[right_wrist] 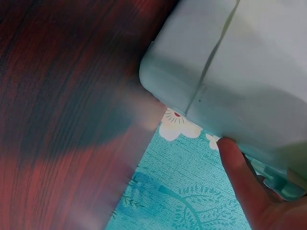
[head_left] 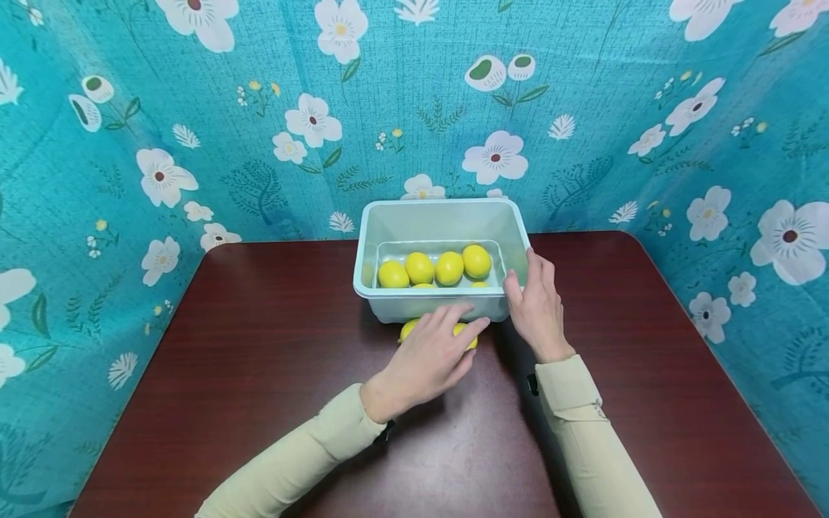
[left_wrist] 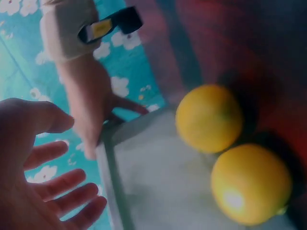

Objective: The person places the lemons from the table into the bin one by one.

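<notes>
A pale blue-green plastic bin (head_left: 440, 293) stands at the back of the table with several yellow lemons (head_left: 449, 268) inside. My right hand (head_left: 540, 313) grips its front right corner, thumb at the front rim and fingers along the right side. In the right wrist view a finger (right_wrist: 235, 158) presses the bin's wall. My left hand (head_left: 424, 360) hovers before the bin, fingers spread and holding nothing. Beneath it, two lemons lie on the table against the bin's front: the left one (head_left: 408, 329) and the right one (head_left: 470, 340), both partly hidden by my hand.
The dark red-brown wooden table (head_left: 278, 360) extends to both sides of the bin. A teal floral cloth (head_left: 401, 93) hangs right behind the table's back edge and along both sides.
</notes>
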Demonstrator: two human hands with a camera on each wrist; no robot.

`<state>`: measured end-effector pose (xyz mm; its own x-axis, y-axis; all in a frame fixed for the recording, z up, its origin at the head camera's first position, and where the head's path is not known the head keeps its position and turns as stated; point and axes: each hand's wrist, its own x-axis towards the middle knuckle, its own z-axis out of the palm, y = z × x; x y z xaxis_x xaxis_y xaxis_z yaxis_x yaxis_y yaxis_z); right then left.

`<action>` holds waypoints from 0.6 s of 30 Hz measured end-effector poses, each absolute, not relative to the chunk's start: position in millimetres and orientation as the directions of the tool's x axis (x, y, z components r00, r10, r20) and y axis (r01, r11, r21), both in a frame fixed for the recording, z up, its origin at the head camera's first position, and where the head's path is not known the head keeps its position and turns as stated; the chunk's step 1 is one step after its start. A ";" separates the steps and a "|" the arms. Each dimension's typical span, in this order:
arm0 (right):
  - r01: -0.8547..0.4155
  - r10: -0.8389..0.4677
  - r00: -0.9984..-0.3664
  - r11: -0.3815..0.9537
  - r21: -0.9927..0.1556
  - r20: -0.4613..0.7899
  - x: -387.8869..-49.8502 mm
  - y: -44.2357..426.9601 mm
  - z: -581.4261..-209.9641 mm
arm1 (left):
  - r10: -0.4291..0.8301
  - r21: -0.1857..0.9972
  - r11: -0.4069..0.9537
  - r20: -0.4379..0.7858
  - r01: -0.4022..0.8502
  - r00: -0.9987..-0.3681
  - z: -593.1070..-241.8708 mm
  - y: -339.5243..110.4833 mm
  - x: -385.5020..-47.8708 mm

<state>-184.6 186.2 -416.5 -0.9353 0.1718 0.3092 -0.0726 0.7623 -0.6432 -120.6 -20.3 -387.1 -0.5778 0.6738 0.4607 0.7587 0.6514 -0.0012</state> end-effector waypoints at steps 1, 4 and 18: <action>-0.073 0.171 -0.936 0.762 -0.643 0.309 -184.7 186.1 -416.4 | 0.678 -0.003 0.657 0.440 0.754 -0.589 -390.4 -19.6 -119.8; -0.067 0.174 -0.937 0.762 -0.644 0.303 -184.7 186.1 -415.8 | 0.683 -0.028 0.675 0.400 0.737 -0.611 -400.7 -17.4 -117.9; -0.055 0.174 -0.944 0.756 -0.652 0.281 -185.1 186.7 -415.6 | 0.651 -0.094 0.742 0.338 0.664 -0.680 -444.2 -0.3 -123.0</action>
